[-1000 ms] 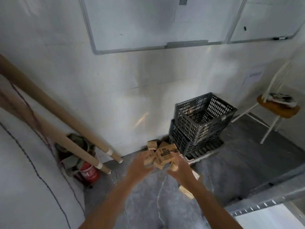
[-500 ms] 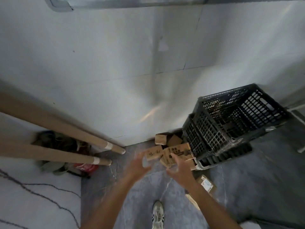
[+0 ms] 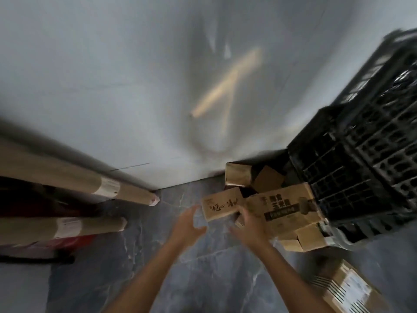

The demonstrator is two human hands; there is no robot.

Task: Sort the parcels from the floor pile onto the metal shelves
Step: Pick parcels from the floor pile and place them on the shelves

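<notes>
Grey floor (image 3: 203,279) — parcel pile (image 3: 282,213), hands open

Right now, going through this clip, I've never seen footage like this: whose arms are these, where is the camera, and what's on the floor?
There is no machine here. A person wears one wide-angle camera on the head, looking forward and down, so the two bare arms entering from the bottom are their own. The picture is blurred by movement.

The left hand and right hand reach, fingers spread, toward a pile of cardboard parcels on the grey floor by the wall. Both hands are at a small box with handwriting, but neither looks closed on it; contact is unclear.

Right of the pile stand stacked black plastic crates. On the left, long cardboard tubes lean against the wall. Another labelled parcel lies at lower right. No shelves are visible.
</notes>
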